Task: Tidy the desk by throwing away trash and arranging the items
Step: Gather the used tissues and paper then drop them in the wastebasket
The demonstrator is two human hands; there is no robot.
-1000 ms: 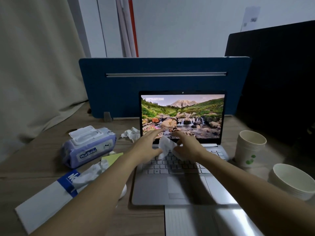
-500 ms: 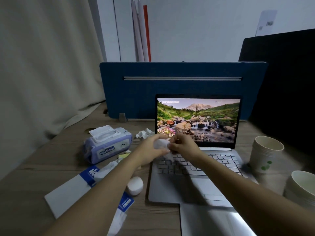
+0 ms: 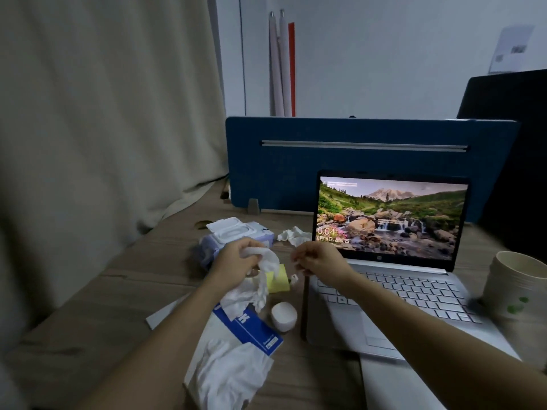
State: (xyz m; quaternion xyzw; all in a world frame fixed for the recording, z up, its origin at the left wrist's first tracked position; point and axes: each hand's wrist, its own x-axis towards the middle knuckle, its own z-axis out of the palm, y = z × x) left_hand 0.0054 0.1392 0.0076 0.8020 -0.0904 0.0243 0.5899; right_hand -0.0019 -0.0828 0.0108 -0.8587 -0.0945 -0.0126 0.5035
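Observation:
My left hand (image 3: 236, 258) is closed around a crumpled white tissue (image 3: 270, 258) above the desk, left of the open laptop (image 3: 384, 291). My right hand (image 3: 318, 258) hovers by the laptop's left edge with its fingers curled; nothing clear shows in it. More crumpled tissue (image 3: 245, 297) lies under my left hand, on a white and blue tissue pack (image 3: 236, 329). Another crumpled tissue (image 3: 293, 235) lies farther back beside the laptop screen. A yellow sticky-note pad (image 3: 279, 281) lies between my hands.
A purple wet-wipe pack (image 3: 233, 235) sits behind my left hand. A small white round lid (image 3: 283, 315) lies near the laptop corner. Stacked paper cups (image 3: 516, 288) stand at right. A blue divider (image 3: 370, 161) closes the desk's back, and a curtain (image 3: 103, 113) hangs at left.
Both hands left the laptop keyboard and moved left. The tissue passed fully into my left hand, and the hands drew apart. The camera view swung left.

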